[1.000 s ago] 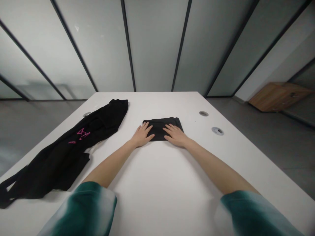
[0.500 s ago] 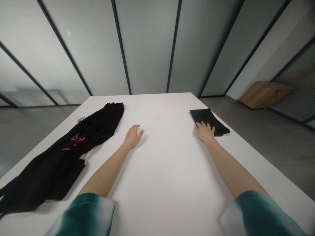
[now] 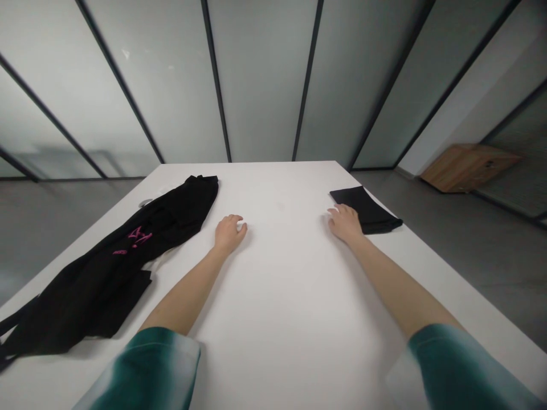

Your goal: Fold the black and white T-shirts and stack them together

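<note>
A small folded black cloth (image 3: 366,208) lies near the right edge of the white table (image 3: 282,296). My right hand (image 3: 344,223) rests just left of it, palm down, fingers loosely spread, holding nothing. My left hand (image 3: 228,232) lies on the bare tabletop near the middle, fingers slightly curled, empty. A long black garment with pink lettering (image 3: 115,259) is spread out along the table's left side, a short way left of my left hand.
Frosted glass panels with dark frames stand behind the table's far edge. A wooden cabinet (image 3: 468,166) sits on the grey floor at the right. A round cable port (image 3: 146,202) shows beside the black garment.
The folded cloth went from the table's middle to its right edge under my right hand, which has now drawn back off it to the left. My left hand stayed near the middle.
</note>
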